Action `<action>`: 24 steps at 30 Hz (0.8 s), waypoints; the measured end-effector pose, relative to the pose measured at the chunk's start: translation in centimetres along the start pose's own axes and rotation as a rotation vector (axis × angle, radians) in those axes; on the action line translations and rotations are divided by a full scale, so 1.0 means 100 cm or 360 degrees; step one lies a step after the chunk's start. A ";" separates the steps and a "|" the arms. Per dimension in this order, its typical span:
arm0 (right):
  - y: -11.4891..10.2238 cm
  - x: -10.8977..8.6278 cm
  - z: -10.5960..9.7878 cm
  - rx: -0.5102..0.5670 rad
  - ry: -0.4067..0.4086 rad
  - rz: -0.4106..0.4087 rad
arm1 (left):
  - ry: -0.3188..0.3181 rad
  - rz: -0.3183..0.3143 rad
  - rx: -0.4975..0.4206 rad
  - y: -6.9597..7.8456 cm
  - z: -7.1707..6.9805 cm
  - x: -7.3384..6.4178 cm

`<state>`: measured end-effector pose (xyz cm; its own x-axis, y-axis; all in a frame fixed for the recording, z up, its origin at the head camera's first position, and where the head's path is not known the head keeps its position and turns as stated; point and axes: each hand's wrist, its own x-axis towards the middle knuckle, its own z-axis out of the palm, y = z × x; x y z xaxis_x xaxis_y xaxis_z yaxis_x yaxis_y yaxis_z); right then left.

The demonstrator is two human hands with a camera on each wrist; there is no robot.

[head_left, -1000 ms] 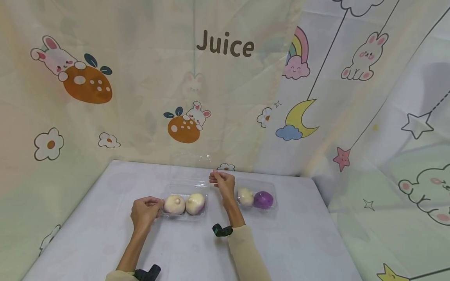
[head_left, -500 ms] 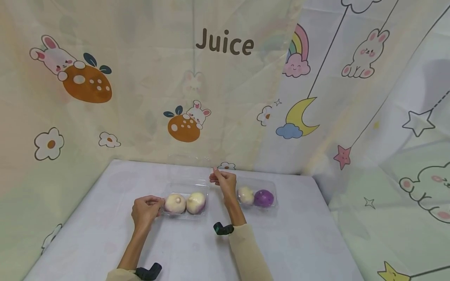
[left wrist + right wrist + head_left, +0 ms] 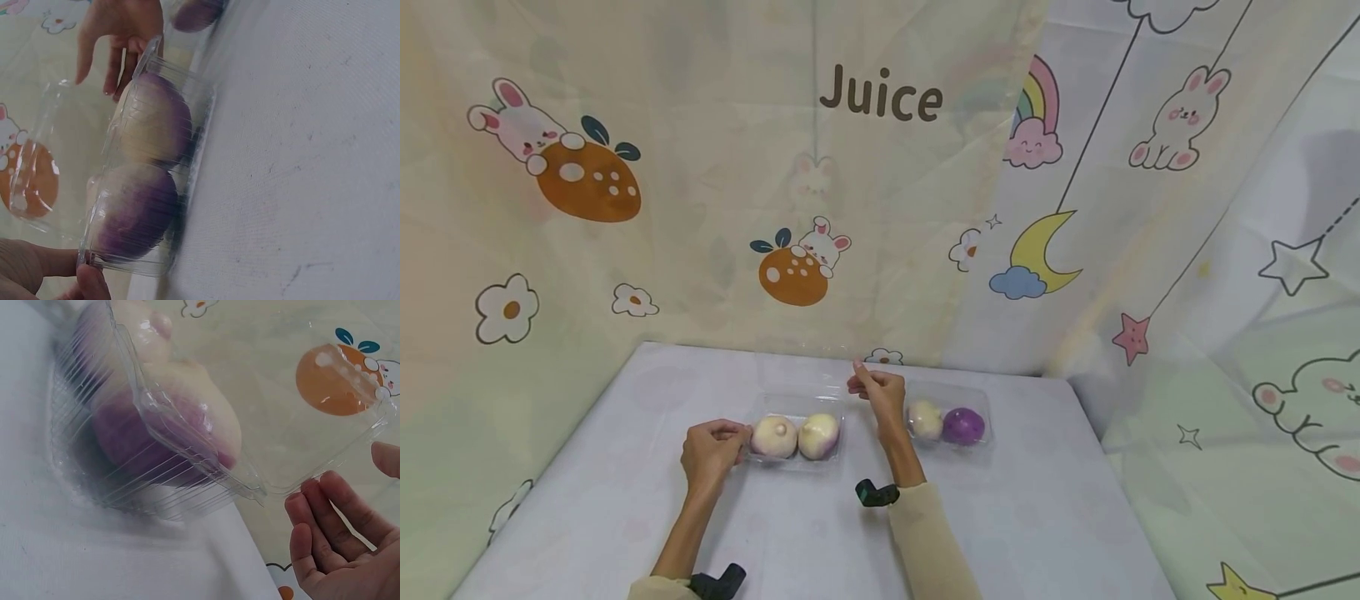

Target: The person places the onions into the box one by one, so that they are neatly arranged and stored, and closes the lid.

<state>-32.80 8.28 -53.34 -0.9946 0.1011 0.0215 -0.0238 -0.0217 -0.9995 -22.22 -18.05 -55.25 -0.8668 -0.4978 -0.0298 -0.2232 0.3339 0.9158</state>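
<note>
Two white-and-purple turnips, a left one and a right one, sit side by side in a clear plastic clamshell box on the table. Its hinged lid stands raised at the back. At the box's left end, the left hand pinches the rim between thumb and finger, as the left wrist view shows. Just beyond the box's right back corner is the right hand. In the right wrist view its fingertips meet the lid's edge, fingers loosely extended and thumb apart.
To the right, behind the right forearm, stands a second clear box with a pale turnip and a purple one. A white cloth covers the table. Printed curtains hang behind its back edge.
The raised lid has tilted, its top edge now lower in the head view. Both hands stay almost in place, and the turnips have not moved.
</note>
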 end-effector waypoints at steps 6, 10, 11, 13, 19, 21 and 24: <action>-0.001 -0.002 -0.001 -0.0053 -0.0003 -0.0012 | 0.0006 0.0011 -0.0002 0.000 0.001 0.000; -0.001 -0.004 -0.003 -0.0081 -0.0027 -0.0023 | 0.0012 0.0016 0.0003 0.000 0.000 0.000; -0.001 -0.005 -0.003 -0.0088 -0.0035 -0.0028 | 0.0012 0.0014 0.0007 0.000 0.000 0.000; 0.000 -0.005 -0.005 -0.0093 -0.0052 -0.0029 | 0.0007 0.0007 0.0012 0.000 0.000 -0.001; 0.004 -0.004 -0.008 -0.0058 -0.0112 -0.0021 | 0.0009 -0.0002 0.0017 0.001 0.000 -0.002; 0.005 -0.004 -0.010 -0.0056 -0.0133 -0.0037 | 0.0010 -0.0005 0.0013 0.000 0.001 -0.003; 0.006 -0.005 -0.011 -0.0082 -0.0159 -0.0063 | 0.0008 -0.0009 0.0007 0.001 0.001 -0.003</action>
<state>-32.23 9.36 -53.95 -0.9982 0.0011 0.0607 -0.0607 0.0316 -0.9977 -22.02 -17.77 -55.21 -0.8631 -0.5039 -0.0331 -0.2302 0.3342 0.9140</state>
